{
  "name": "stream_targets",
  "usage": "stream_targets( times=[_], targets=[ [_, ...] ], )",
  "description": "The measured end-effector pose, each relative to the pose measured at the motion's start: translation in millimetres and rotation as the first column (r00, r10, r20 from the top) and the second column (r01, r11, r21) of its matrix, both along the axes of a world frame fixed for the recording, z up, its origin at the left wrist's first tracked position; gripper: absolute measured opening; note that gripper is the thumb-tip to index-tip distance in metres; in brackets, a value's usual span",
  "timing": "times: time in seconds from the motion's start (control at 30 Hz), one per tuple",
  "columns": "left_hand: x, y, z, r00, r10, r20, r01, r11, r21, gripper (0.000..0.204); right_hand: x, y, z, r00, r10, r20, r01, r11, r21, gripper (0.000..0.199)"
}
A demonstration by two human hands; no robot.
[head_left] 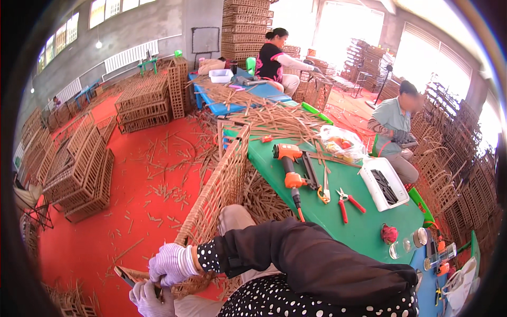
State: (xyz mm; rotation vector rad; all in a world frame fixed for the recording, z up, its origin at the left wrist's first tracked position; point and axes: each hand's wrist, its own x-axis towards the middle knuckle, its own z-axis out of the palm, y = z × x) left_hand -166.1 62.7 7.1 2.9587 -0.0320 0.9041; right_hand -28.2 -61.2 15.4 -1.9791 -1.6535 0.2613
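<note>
A brown woven wood-strip basket point(214, 193) leans upright against my legs and stretches from the green table down to my lap. Its near corner shows a pale inner face and a dark edge. My right hand point(171, 264), in a pale lilac knit glove, is closed over this corner. Just below it, my left hand point(151, 299) in a similar glove has its fingers curled at the same rim. The fingertips of both hands are partly hidden, so any small piece between them cannot be made out.
On the green table point(327, 232) lie an orange nail gun point(291, 166), red-handled cutters point(348, 203), scissors point(324, 193), a white tray point(383, 185) of dark strips, and a glass jar point(406, 245). Wood strips litter the red floor point(137, 195). Two people work beyond, among stacked baskets point(142, 100).
</note>
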Motion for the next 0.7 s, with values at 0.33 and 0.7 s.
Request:
stream_targets(
  times=[0.33,0.7],
  targets=[
    [14,7,-15,0.992,0.115,0.053,-0.095,0.95,-0.297,0.024,22,12,2,0.989,0.123,-0.079,-0.112,0.986,0.123,0.02],
    [15,-11,-54,0.801,0.504,0.322,-0.112,0.655,-0.747,0.063,25,47,17,0.92,0.12,-0.374,-0.195,0.966,-0.168,0.024]
  ],
)
